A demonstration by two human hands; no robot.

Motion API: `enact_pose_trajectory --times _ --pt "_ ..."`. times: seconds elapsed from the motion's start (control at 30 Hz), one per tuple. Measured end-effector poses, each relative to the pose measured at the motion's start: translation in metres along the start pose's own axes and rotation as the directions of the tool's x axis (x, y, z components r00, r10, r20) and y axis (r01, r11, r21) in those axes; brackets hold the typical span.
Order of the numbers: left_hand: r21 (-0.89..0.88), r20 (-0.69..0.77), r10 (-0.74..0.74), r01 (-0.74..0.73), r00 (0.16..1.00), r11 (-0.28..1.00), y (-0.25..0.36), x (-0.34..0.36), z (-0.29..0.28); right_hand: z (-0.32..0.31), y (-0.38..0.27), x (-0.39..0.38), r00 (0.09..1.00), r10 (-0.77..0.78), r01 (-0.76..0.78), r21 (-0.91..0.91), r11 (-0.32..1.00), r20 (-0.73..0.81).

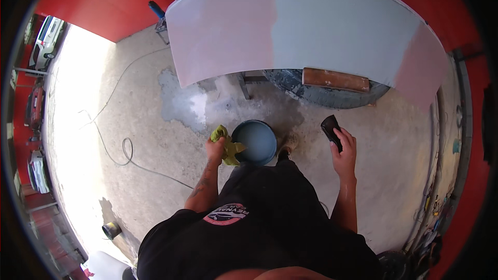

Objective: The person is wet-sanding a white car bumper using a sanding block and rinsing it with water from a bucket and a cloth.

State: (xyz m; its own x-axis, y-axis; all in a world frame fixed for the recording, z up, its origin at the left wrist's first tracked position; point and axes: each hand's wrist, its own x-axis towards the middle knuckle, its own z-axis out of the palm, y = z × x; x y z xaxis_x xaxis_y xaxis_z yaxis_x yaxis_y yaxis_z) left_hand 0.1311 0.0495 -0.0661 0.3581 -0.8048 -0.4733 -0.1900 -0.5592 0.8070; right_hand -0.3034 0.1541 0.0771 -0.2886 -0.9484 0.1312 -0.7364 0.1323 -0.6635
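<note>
Gripping a crumpled yellow-green cloth (231, 154), the left hand (216, 149) is just left of a round bucket (254, 121) of cloudy liquid; the right hand (345, 154) clasps a dark, oblong block (330, 128) over stained concrete (384, 176), apart from the curved, matte pink-and-pale panel (332, 21).

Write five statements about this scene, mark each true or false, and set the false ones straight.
1. The left hand grips a yellow-green cloth. True.
2. The right hand is empty. False: it holds a black block.
3. Cloudy liquid is in the round bucket. True.
4. The thin cable on the concrete floor runs perfectly straight. False: it bends and forms a loop.
5. The large curved panel is solid green. False: it shows pale blue-grey and pink areas.
</note>
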Motion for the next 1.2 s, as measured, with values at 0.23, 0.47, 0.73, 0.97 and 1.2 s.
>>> enact_pose_trajectory --times 0.23,0.47,0.73,0.97,1.2 --pt "-0.157 0.256 -0.128 0.172 0.958 0.973 0.001 -0.006 -0.034 0.037 -0.023 0.008 0.979 0.05 -0.058 0.036 0.998 0.196" --pt "-0.052 0.426 -0.277 0.329 0.861 0.943 -0.011 0.03 -0.023 0.123 -0.044 -0.05 0.913 0.262 -0.299 0.076 0.951 0.312" --pt "0.114 0.495 -0.406 0.405 0.768 0.907 -0.117 0.066 0.042 0.26 -0.003 -0.118 0.591 0.413 -0.699 0.185 0.69 0.693" --pt "0.176 0.474 -0.474 0.448 0.742 0.877 -0.292 0.146 0.137 0.491 0.147 -0.108 0.211 0.579 -0.933 -0.013 0.359 0.787" --pt "0.727 0.078 -0.432 0.245 0.899 0.641 -0.435 0.2 0.217 0.65 0.235 -0.139 0.614 0.608 -0.61 -0.186 0.77 0.504"
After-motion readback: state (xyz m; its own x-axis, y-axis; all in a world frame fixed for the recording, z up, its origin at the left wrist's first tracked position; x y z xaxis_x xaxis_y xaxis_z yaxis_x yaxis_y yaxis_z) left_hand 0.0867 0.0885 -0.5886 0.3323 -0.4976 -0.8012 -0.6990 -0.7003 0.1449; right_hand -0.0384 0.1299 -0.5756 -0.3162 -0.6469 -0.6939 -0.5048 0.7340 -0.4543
